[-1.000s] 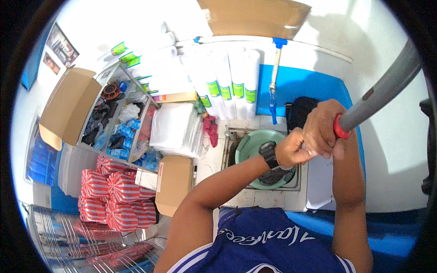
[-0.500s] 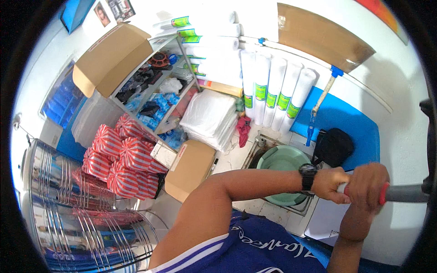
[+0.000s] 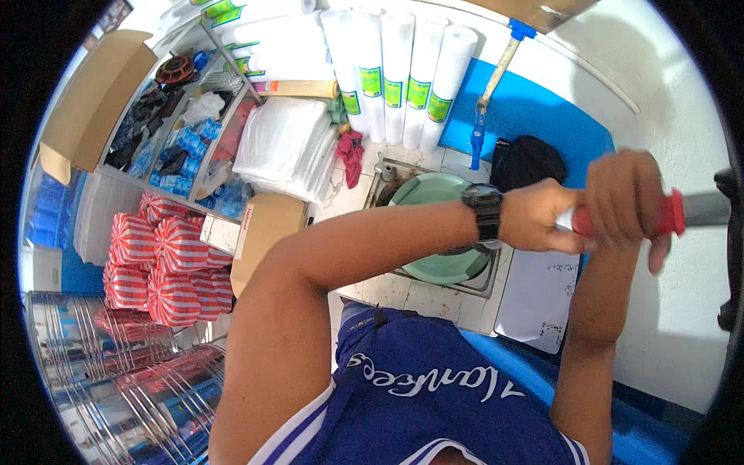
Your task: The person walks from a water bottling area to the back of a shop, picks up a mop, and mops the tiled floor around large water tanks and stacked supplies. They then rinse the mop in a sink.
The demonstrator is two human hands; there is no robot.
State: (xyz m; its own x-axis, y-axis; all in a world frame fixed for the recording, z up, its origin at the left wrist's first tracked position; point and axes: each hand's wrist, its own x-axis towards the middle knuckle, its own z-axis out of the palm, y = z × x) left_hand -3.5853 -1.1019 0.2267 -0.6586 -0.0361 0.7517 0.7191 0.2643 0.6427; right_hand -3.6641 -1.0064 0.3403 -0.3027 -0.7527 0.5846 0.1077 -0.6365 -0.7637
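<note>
My left arm, with a black watch at the wrist, reaches across to the right. My left hand is closed at the white end of a red-gripped tool. My right hand wraps round the red grip itself, its fingers slightly blurred. A red collar shows beside the right hand, and a grey shaft runs from it towards the right rim. The tool's far end is hidden there, so its exact kind does not show. Both hands are held up, close together, in front of the white wall.
Below the hands, a green basin sits in a sink. White rolls stand along the wall near a blue tap. Leftward are stacked plastic packs, a cluttered shelf, striped red-white bundles and metal racks.
The surroundings have shifted left and up in the picture as the view turned. Both hands appear higher, still together on the tool, and more of its red grip shows.
</note>
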